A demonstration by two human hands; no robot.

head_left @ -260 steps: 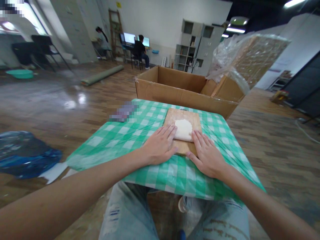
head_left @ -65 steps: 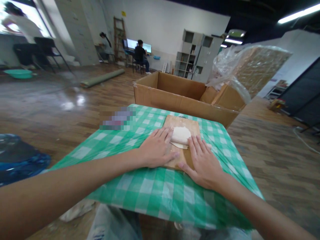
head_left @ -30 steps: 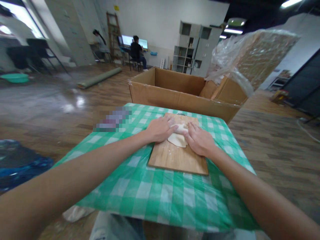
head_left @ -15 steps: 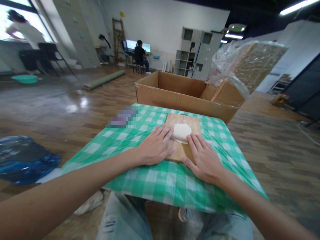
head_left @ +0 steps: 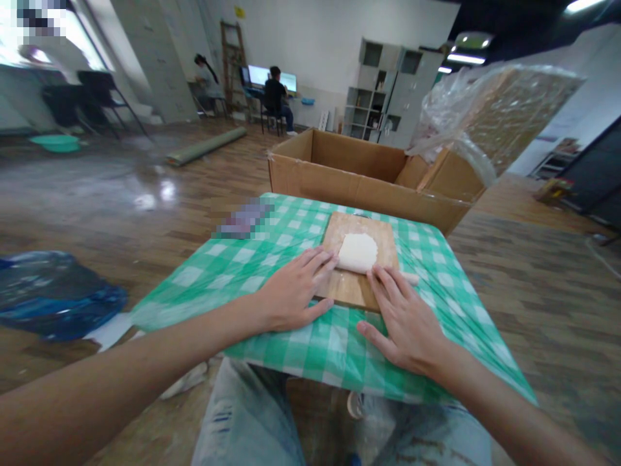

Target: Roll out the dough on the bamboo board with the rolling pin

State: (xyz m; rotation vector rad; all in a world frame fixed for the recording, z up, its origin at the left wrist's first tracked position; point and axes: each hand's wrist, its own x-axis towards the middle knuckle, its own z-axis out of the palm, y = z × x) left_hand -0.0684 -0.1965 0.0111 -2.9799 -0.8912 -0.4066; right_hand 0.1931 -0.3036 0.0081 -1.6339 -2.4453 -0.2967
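Observation:
A flattened piece of white dough (head_left: pixel 359 247) lies on a wooden cutting board (head_left: pixel 361 294). At the dough's near edge is a pale rounded form; I cannot tell whether it is dough or a floured rolling pin. Past my right hand sticks out a pale rod end, seemingly a rolling pin (head_left: pixel 412 279). My left hand (head_left: pixel 297 289) is spread flat, fingertips at the dough's left near corner. With fingers stretched and thumb apart, my right hand (head_left: pixel 405 317) rests over the rod at the right near corner. Neither hand's fingers are wrapped round anything.
A green checked cloth (head_left: pixel 194 278) covers the table. Behind it stands a large cardboard box (head_left: pixel 339 178) with plastic wrap. A blurred-out flat item (head_left: pixel 245 219) lies at the table's left edge. A blue plastic bag (head_left: pixel 58 298) sits left. Several people are farther back.
Both hands have drawn slightly nearer to me. More of the dough's far part shows, and the rounded form at its near edge is plainer. The view has shifted a little.

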